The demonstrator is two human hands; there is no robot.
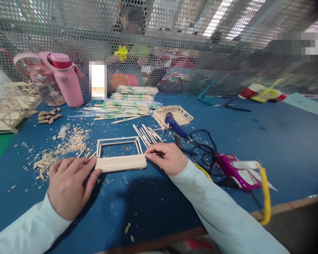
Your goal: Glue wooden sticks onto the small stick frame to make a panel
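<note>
A flat row of several wooden sticks [121,163] lies side by side on the blue table [267,141], against the near side of a rectangular stick frame [119,141]. My left hand [69,185] rests flat with fingers stretched out, fingertips touching the row's left end. My right hand [166,157] has its fingers curled and pressed against the row's right end, pinching a thin stick there. Both sleeves are pale blue.
Loose sticks [147,133], a blue glue gun [176,127] with black cord, a small stick tray [176,114], packs of chopsticks [129,100], wood chips [66,144], a pink bottle [66,81], peanuts [49,116], a stick model [10,106] at left, a purple-yellow tool [241,173]. Mesh wall behind.
</note>
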